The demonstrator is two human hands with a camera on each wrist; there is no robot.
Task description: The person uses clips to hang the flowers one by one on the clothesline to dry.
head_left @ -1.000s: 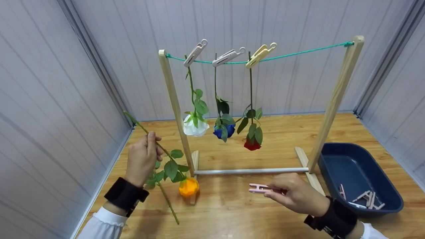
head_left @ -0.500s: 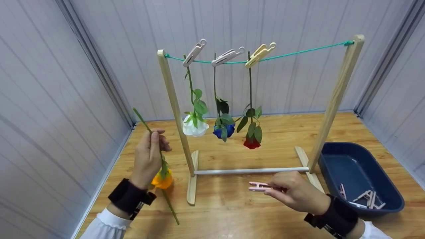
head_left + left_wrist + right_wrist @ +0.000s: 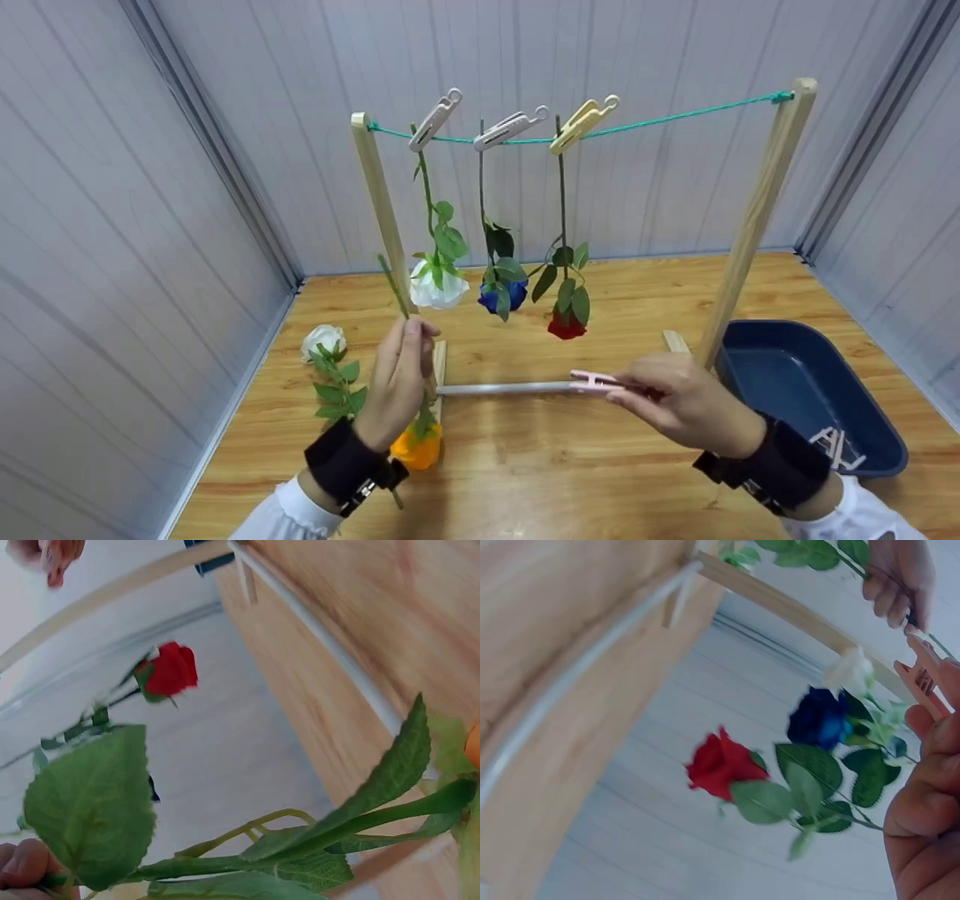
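Note:
In the head view my left hand (image 3: 394, 379) pinches the green stem of an orange rose (image 3: 418, 448), whose bloom points down. Its leaves loom large beside the fingers in the left wrist view. My right hand (image 3: 679, 397) holds a pink clothespin (image 3: 591, 381) between thumb and fingers, prongs facing left. Behind both hands, a green cord (image 3: 690, 115) runs between two wooden posts. Clothespins hang a white rose (image 3: 438, 285), a blue rose (image 3: 504, 295) and a red rose (image 3: 566, 324) upside down from the cord's left part.
Another white rose (image 3: 324, 343) lies on the wooden table at left, its stem partly behind my left arm. A dark blue tub (image 3: 780, 352) with several clothespins (image 3: 836, 448) stands at right. A white bar (image 3: 502, 388) joins the stand's feet low down.
My left hand has moved right with the orange rose, which now hangs more steeply, uncovering the white rose on the table. My right hand has risen slightly with the pink clothespin.

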